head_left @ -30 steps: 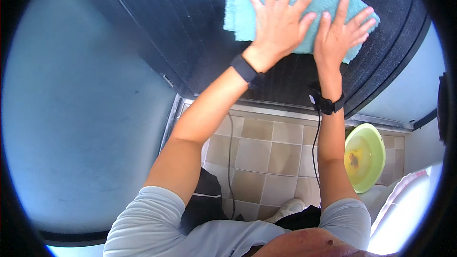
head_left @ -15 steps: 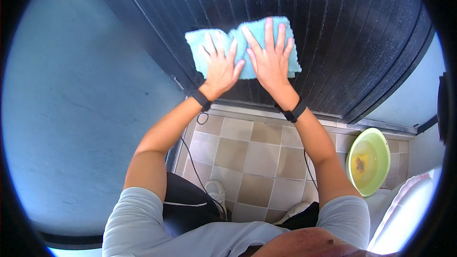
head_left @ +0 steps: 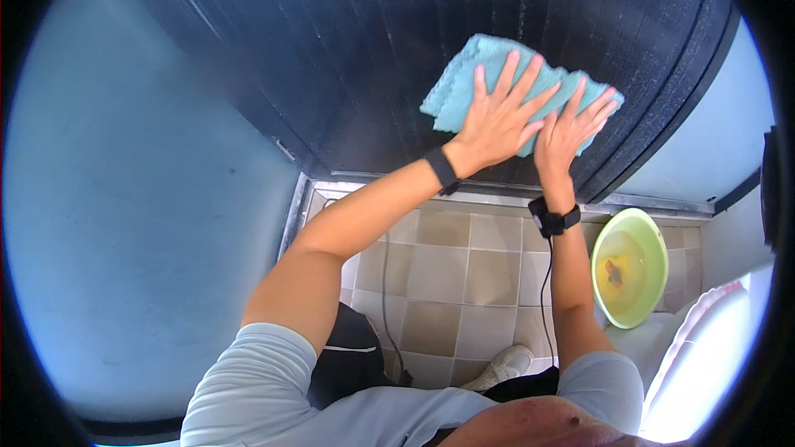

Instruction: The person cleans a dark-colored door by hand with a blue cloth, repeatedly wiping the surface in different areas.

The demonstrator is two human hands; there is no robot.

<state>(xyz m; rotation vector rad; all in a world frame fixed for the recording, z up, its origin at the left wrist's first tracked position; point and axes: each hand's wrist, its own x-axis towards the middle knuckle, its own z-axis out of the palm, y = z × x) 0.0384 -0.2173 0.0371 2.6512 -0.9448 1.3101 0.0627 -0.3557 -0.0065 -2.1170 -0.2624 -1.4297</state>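
Observation:
A light blue cloth lies spread against a dark ribbed door panel. My left hand presses flat on its middle with the fingers stretched out and apart. Close beside it, my right hand rests on the cloth's right part, fingers extended up toward its edge. Neither hand wraps round the cloth; both hold it against the panel with palm and fingers. Black bands circle both wrists, and a cable runs down from the right one.
At the right, a light green basin with water and a yellow-orange patch inside stands on the tiled floor. A white rounded fixture is nearer me. A pale blue wall panel fills the left side. A metal sill runs under the door.
Both hands have slid the cloth rightward across the panel, and it is now tilted down to the right. The hands have come closer together.

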